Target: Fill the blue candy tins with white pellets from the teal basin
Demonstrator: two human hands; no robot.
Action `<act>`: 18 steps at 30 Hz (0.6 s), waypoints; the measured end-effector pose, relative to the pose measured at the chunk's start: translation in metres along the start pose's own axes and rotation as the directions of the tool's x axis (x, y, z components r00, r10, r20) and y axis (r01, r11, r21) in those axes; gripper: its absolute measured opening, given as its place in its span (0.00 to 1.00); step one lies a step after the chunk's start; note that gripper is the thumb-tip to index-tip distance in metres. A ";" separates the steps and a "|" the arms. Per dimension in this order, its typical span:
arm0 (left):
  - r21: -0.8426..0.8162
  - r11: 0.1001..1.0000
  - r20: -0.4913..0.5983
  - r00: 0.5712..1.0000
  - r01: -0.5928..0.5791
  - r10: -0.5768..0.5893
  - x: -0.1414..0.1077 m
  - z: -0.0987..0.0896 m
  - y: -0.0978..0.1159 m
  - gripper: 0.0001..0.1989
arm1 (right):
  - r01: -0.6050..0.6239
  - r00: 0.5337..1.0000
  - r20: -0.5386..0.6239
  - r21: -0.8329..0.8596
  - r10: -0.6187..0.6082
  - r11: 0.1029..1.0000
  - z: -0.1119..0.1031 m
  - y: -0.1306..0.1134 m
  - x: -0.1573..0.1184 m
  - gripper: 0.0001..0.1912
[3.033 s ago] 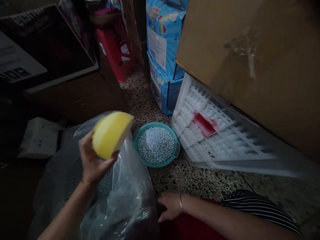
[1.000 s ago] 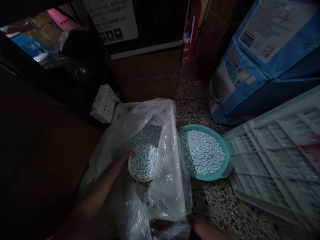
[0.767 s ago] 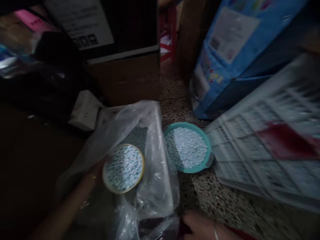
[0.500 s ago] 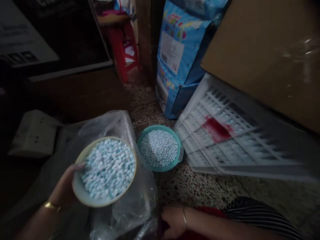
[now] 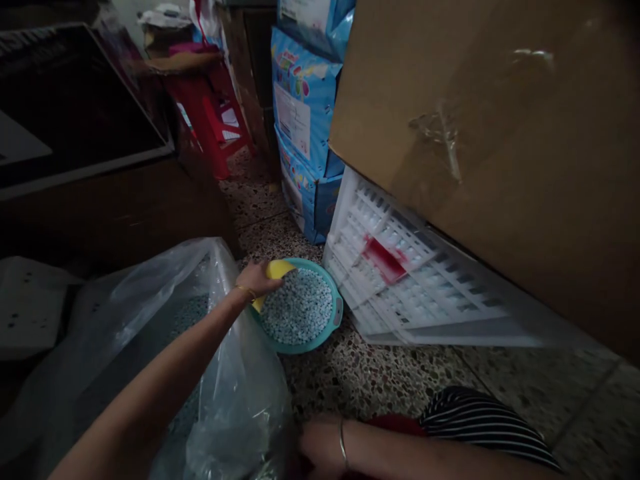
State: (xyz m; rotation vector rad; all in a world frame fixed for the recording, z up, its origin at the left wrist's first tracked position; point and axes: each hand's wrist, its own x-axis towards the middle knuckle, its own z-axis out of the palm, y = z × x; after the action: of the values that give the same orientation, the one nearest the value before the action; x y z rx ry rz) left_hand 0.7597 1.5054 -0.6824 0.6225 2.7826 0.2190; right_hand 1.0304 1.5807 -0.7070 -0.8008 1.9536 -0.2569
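My left hand (image 5: 257,280) grips a yellow bowl (image 5: 280,269) by its rim. The bowl is tipped over the left side of a round teal basin (image 5: 335,333) on the floor, and its inside faces away from me. Small pale blue and white pieces (image 5: 300,307) fill much of the basin. Below my left arm, a large clear plastic bag (image 5: 240,387) stands open with more small pieces inside. At the bottom, my right hand (image 5: 320,443) is beside the bag, blurred, with its fingers mostly hidden.
A white slatted crate (image 5: 425,320) stands right of the basin under a big cardboard box (image 5: 480,133). Blue printed packs (image 5: 305,147) are stacked behind. A red stool (image 5: 200,113) stands farther back; a dark box (image 5: 75,113) is at left. The speckled floor (image 5: 380,373) shows between.
My left hand has carried the filled bowl from above the bag, forward and right to the basin, and tipped it over there. The view has turned right. My right hand remains low beside the bag.
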 end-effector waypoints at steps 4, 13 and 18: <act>0.112 0.993 -0.054 0.998 0.032 -0.026 -0.003 0.007 0.015 0.38 | 0.012 1.000 -0.001 -0.006 -0.012 1.000 0.000 0.003 -0.003 0.22; 0.149 0.989 -0.119 0.993 0.000 0.018 -0.020 -0.003 0.027 0.37 | 0.030 0.995 -0.093 0.063 -0.024 0.998 0.007 0.013 -0.004 0.22; 0.169 0.983 -0.192 0.976 -0.066 0.099 -0.036 -0.005 0.029 0.40 | -0.023 0.999 -0.041 0.077 0.026 0.997 0.005 0.013 -0.005 0.24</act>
State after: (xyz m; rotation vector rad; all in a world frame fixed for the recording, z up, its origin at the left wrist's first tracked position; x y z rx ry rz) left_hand 0.8010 1.5148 -0.6632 0.7977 2.9921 0.0754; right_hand 1.0309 1.5942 -0.7127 -0.7263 1.9797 -0.3338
